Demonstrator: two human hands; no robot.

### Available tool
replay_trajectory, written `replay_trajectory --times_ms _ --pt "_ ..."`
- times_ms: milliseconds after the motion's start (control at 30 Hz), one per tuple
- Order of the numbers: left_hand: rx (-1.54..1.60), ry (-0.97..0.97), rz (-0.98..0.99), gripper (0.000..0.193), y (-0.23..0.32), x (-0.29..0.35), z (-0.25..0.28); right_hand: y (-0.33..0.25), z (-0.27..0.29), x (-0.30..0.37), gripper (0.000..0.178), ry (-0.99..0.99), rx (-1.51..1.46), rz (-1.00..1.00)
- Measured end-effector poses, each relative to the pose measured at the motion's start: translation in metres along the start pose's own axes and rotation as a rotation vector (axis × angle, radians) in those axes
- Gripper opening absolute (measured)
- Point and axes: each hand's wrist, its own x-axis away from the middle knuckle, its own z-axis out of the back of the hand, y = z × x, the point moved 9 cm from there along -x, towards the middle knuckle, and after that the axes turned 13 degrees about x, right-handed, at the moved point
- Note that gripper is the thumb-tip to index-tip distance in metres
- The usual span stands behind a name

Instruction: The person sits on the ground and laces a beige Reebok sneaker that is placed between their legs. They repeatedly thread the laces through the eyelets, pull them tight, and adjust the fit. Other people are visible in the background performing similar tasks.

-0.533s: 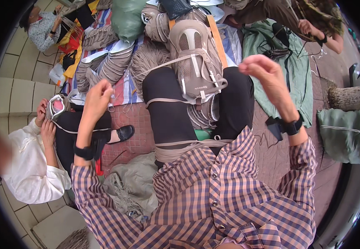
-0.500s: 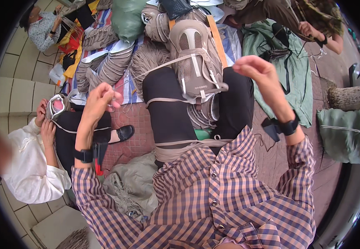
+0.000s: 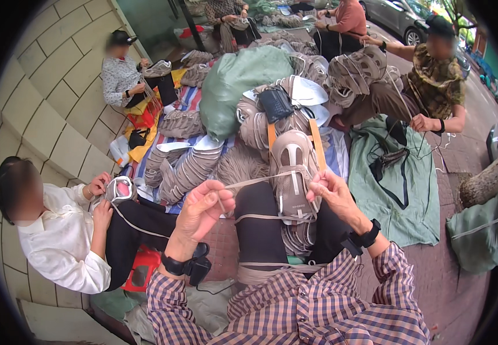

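Observation:
A taupe shoe upper (image 3: 295, 201) with pale trim leans toe-away on a wooden frame (image 3: 318, 148) between my knees. A flat beige lace (image 3: 253, 181) crosses its front and stretches left to my left hand (image 3: 199, 210). That hand is closed in a pinch on the lace, off the shoe's left side. Beside the shoe's right edge is my right hand (image 3: 336, 198), thumb and fingertips pressed together; what they hold, if anything, is too small to make out. Beige cord (image 3: 275, 217) runs across my thighs near the shoe's lower end.
Stacked shoe uppers (image 3: 185, 172) and a large green sack (image 3: 240, 86) lie ahead on a striped sheet. On the left a person in white (image 3: 59, 230) handles another shoe. To the right lie a green cloth (image 3: 398, 201) and a tied bundle (image 3: 481, 236).
My head view has lifted, showing more of the street and other people. My right hand has come down from its raised place to the shoe's right edge. My left hand still holds the lace taut.

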Motion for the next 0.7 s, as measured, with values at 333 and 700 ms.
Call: replay_trajectory --times_ms 333,700 --pt "-0.565 0.077 -0.179 0.031 0.016 -0.050 -0.032 -0.037 -0.097 0.026 0.032 -0.174 1.205 0.639" --pt "-0.278 -0.167 -0.294 0.010 0.109 -0.031 -0.070 -0.046 -0.001 0.074 0.020 -0.605 0.283 -0.093"
